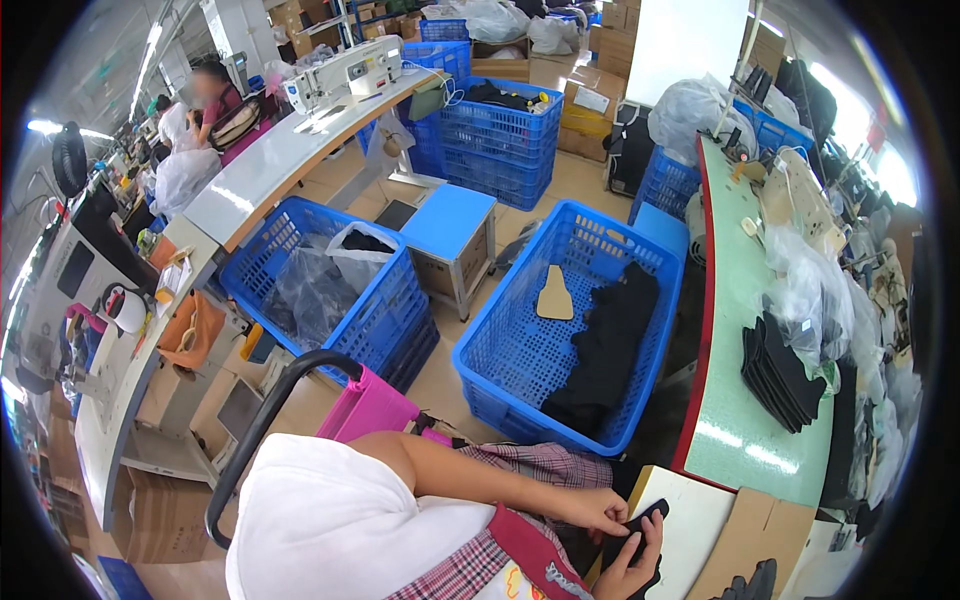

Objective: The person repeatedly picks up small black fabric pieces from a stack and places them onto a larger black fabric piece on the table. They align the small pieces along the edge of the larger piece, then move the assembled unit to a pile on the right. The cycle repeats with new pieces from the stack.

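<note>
At the lower right, both my hands are on a small piece of black fabric. My left hand pinches its near-left edge between thumb and fingertips. My right hand is wrapped around the piece from below, its fingers over the upper side; part of the fabric is hidden behind them. The hands are beside the corner of a white tabletop. Brown cardboard lies to their right, with more dark pieces on it at the lower edge.
A large blue crate ahead holds black fabric and a cardboard template. Right of it, a green table bears stacked black pieces. Left stand another blue crate, a blue-topped stool and a pink chair.
</note>
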Tool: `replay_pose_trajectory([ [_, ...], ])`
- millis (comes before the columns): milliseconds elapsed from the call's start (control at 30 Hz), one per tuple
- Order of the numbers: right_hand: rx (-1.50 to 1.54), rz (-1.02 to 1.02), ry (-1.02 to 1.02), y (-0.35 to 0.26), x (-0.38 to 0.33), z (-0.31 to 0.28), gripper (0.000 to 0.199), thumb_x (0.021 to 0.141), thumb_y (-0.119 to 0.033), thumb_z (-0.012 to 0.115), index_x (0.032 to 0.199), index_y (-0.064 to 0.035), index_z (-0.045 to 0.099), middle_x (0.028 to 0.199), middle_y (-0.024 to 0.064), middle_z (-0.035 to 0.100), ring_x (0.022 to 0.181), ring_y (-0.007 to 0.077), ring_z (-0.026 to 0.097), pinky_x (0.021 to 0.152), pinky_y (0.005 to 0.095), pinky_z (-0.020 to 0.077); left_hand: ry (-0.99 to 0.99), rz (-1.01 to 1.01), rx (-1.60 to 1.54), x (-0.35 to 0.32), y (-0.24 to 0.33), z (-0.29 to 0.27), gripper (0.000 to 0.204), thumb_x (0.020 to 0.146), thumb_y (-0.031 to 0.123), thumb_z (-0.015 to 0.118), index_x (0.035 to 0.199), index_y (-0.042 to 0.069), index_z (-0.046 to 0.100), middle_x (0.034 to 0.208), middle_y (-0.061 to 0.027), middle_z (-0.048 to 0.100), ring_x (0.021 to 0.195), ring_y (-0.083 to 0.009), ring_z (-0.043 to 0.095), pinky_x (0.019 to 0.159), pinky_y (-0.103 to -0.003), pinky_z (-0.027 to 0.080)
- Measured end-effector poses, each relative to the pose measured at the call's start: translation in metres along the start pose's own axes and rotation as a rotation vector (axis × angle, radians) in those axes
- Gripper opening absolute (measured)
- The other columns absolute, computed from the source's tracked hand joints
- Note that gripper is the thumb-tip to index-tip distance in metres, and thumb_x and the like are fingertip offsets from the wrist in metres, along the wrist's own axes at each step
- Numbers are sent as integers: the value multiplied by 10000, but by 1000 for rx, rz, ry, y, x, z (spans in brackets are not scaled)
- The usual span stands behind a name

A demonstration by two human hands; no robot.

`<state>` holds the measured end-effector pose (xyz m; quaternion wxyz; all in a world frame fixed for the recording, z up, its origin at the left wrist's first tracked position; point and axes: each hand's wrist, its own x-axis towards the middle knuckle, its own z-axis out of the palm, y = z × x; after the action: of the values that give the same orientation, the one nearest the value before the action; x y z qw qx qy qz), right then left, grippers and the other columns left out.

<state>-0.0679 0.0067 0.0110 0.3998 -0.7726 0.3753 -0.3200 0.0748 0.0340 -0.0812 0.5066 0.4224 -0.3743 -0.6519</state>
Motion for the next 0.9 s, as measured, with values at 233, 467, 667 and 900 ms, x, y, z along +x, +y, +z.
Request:
replay_pose_trajectory([
  [233, 116, 150, 40, -3, 0, -4, 419, 984, -166, 559, 1331, 59, 492, 1318, 249, 557, 1212, 336, 542, 1027, 383, 411, 76, 226, 228, -4, 6, 2, 221, 922, 194, 665, 899, 10, 546, 725, -59, 617, 656, -127, 589, 595, -294, 455],
  [467, -557, -189, 60, 21, 8, -21, 409, 950, -265, 611, 1216, 43, 574, 1065, 234, 629, 1003, 419, 561, 1047, 503, 346, 220, 402, 420, -17, 46, 2, 184, 900, 146, 654, 940, -1, 551, 762, -107, 598, 708, -182, 571, 648, -338, 435],
  [667, -479, -156, 33, 21, 6, -21, 235, 965, -157, 566, 1005, 64, 633, 894, 229, 597, 846, 412, 553, 813, 478, 439, 190, 363, 185, -7, 29, 5, 227, 926, 217, 665, 937, 9, 574, 808, -42, 617, 739, -122, 568, 676, -287, 460],
  [900, -331, -18, 79, 9, 7, -30, 218, 1001, -137, 508, 1001, 56, 612, 872, 216, 571, 799, 386, 538, 740, 424, 444, 49, 125, 47, -6, 56, 9, 280, 886, 214, 720, 1006, 12, 569, 856, -8, 631, 790, -69, 578, 687, -247, 472],
])
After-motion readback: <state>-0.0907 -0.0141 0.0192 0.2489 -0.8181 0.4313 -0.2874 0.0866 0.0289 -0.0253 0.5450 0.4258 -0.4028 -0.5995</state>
